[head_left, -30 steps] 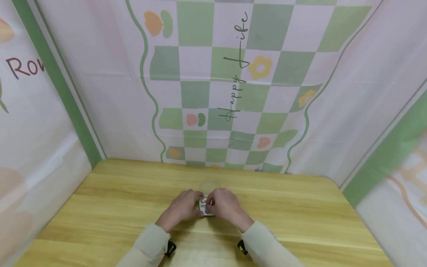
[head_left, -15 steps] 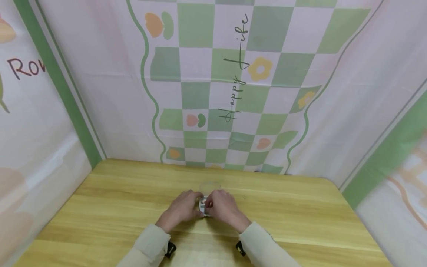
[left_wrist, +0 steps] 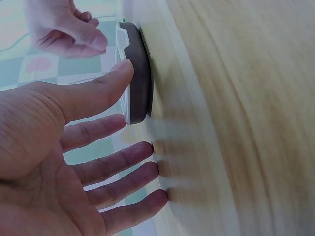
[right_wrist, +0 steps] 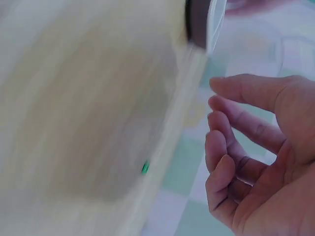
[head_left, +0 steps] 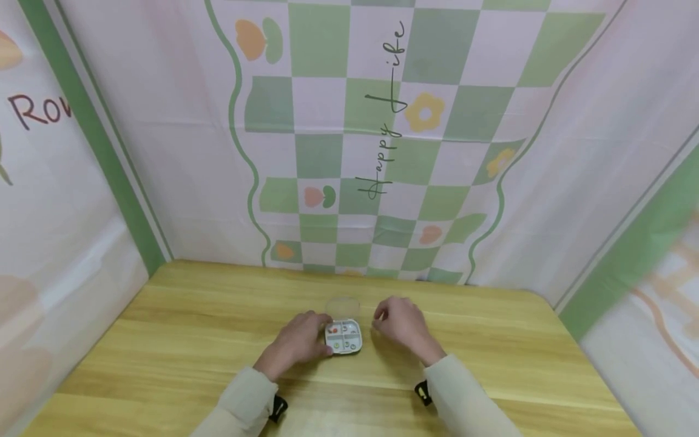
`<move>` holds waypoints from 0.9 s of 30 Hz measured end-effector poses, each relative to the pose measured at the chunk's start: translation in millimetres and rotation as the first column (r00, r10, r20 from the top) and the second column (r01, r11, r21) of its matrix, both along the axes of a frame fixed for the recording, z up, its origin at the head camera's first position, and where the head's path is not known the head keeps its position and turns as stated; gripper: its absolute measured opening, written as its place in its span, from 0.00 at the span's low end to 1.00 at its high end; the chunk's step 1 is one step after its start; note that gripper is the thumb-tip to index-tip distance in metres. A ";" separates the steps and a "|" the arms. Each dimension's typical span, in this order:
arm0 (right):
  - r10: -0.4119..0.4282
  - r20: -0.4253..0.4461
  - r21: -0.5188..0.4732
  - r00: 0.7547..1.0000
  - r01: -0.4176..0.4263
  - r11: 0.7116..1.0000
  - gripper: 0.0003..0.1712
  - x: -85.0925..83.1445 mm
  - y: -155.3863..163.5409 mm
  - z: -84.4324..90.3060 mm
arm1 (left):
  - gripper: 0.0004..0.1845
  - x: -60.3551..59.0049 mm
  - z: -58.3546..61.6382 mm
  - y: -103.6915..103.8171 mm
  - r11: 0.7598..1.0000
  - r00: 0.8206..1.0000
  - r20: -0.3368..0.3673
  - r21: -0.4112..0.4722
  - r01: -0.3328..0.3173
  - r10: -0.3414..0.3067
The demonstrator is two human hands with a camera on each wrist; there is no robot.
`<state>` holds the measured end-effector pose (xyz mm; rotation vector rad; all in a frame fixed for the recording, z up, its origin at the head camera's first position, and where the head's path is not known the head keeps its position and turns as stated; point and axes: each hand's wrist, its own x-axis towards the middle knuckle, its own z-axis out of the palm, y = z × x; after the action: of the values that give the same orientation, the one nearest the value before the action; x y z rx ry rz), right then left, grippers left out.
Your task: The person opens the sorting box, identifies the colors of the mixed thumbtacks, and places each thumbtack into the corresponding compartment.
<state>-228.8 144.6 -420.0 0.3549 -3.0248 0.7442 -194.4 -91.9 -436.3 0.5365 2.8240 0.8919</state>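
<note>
A small white pill box (head_left: 343, 337) with a dark underside lies on the table, divided into four-part sections. Its clear lid (head_left: 343, 306) is swung back, and small red and ring-like pieces show inside. My left hand (head_left: 297, 340) holds the box at its left side, thumb at the near corner and index finger at the far one. In the left wrist view the thumb tip rests against the dark wall of the box (left_wrist: 139, 73), the other fingertips at the tabletop. To the right of the box, my right hand (head_left: 403, 325) hovers with loosely curled fingers and nothing visible between them.
A tiny green piece (right_wrist: 145, 167) lies on the wooden table (head_left: 491, 352) near my right hand. Behind the table hangs a printed cloth (head_left: 374, 109) with green checks, and more cloth encloses both sides.
My right hand has moved off the pill box to the right, uncovering its right-hand sections. The left hand has stayed at the box's left side.
</note>
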 end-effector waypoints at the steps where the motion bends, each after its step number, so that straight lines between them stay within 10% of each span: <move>1: -0.025 0.004 0.009 1.000 0.025 1.000 0.05 -3.1 5.8 -0.4 | 0.32 -0.2 -0.2 0.0 1.000 1.000 0.001 -0.001 0.000 0.000; 17: -0.161 0.068 0.116 0.985 0.152 0.982 0.03 -16.7 43.8 -6.1 | 0.32 -0.4 -0.1 -0.8 1.000 1.000 -0.003 -0.012 0.008 -0.008; 27: -0.105 0.008 0.068 0.994 0.104 0.992 0.08 -10.6 26.5 -5.4 | 0.32 0.6 0.5 -0.8 1.000 1.000 0.006 -0.003 0.001 -0.001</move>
<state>-239.4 171.1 -425.4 0.1914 -3.0572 0.6406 -193.7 -92.6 -435.8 0.5343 2.8186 0.8881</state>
